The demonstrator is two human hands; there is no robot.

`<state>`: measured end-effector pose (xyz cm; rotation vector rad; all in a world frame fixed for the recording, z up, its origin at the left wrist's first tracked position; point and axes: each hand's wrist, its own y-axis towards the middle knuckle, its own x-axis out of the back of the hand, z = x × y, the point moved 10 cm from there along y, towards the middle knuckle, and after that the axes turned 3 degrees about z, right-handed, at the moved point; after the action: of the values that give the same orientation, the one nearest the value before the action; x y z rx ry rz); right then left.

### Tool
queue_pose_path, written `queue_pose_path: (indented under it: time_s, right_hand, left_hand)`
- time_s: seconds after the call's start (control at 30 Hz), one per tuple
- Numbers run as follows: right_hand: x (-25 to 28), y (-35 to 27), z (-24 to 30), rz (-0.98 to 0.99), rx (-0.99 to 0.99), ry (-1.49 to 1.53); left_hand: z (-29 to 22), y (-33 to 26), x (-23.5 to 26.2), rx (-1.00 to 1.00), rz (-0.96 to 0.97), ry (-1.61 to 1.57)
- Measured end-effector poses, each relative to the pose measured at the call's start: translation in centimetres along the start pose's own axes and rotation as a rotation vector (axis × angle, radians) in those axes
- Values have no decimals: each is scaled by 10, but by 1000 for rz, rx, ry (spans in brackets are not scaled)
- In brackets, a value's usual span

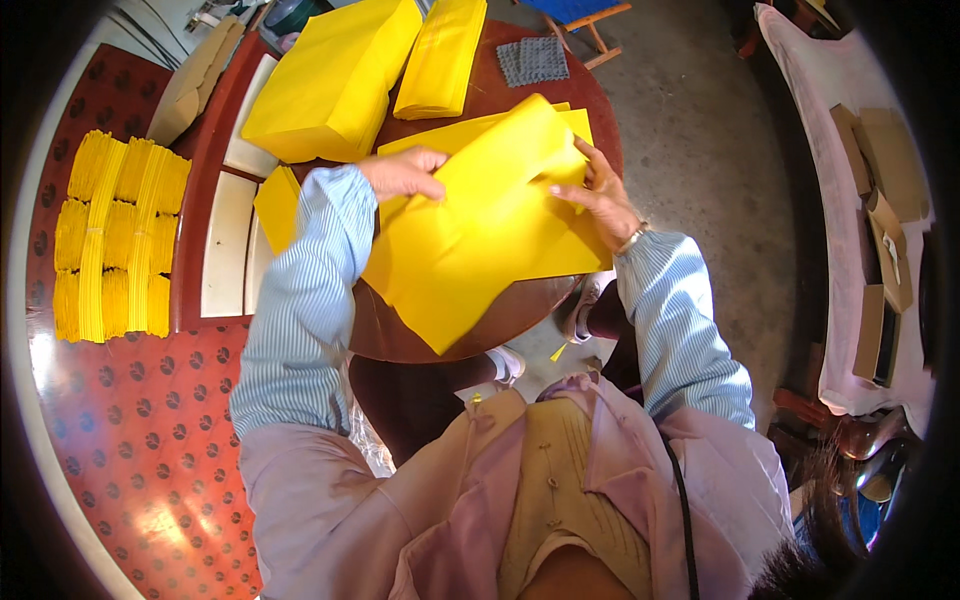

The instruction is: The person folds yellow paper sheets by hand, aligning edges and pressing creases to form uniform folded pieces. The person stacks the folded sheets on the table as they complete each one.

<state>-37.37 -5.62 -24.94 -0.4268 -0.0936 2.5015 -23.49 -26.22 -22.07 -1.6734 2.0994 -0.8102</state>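
Observation:
A large yellow sheet, bent and lifted in the middle, spans the space between my hands over a round dark red table. My left hand pinches its left edge between thumb and fingers. At its right edge, my right hand holds the sheet with thumb and fingertips. One corner of it hangs down past the table's near rim. More flat yellow sheets lie beneath it on the table. Whether it is paper or thin cloth I cannot tell.
Behind my hands stand a thick yellow stack and a narrower folded yellow pile. A grey textured cloth lies at the table's far edge. Bundled yellow packs rest at left on a red patterned surface. Cardboard pieces lie far right.

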Motion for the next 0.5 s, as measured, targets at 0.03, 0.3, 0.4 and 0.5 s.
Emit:
queue_pose_path:
  time_s: [0.03,0.3,0.4,0.5]
  right_hand:
    - [4,-5,-1,-11,-35,-16]
    - [36,-36,-32,-146,-150,-297]
    - [38,-37,-26,-104,-49,-333]
    - [49,-53,-28,-51,-167,-172]
  left_hand:
    - [-2,5,11,65,-3,86]
    - [-11,59,15,-135,-163,397]
    - [1,42,0,-64,-595,794]
    - [-15,3,-52,-435,-836,960]
